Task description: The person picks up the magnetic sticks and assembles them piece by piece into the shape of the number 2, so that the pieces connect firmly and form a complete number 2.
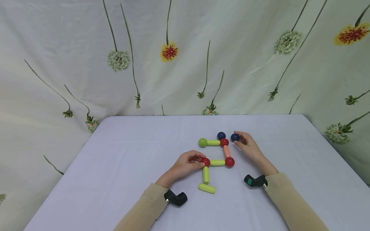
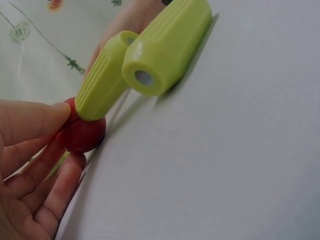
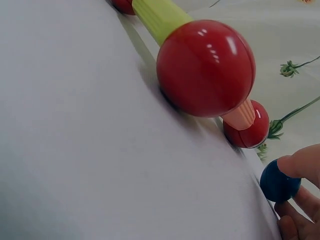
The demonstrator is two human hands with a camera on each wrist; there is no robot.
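Note:
My left hand [image 1: 188, 163] pinches a red ball [image 2: 86, 134] between thumb and fingers. From that ball one light green rod [image 1: 217, 162] runs right to a second red ball [image 1: 229, 162], and another green rod [image 1: 206, 175] points toward me. An orange rod [image 1: 226, 151] links the second ball to a third red ball [image 1: 224, 142] farther back. A green rod [image 1: 214, 142] joins this one to a green ball [image 1: 203, 142] at its left. My right hand [image 1: 249, 148] holds a dark blue ball [image 3: 279, 181] just right of the back red ball, apart from it.
Another dark blue ball [image 1: 221, 135] sits at the back red ball. A loose green rod [image 1: 207, 188] lies at the near end of the chain. The white-covered table [image 1: 115, 179] ends at a flower-printed cloth [image 1: 179, 80] behind it.

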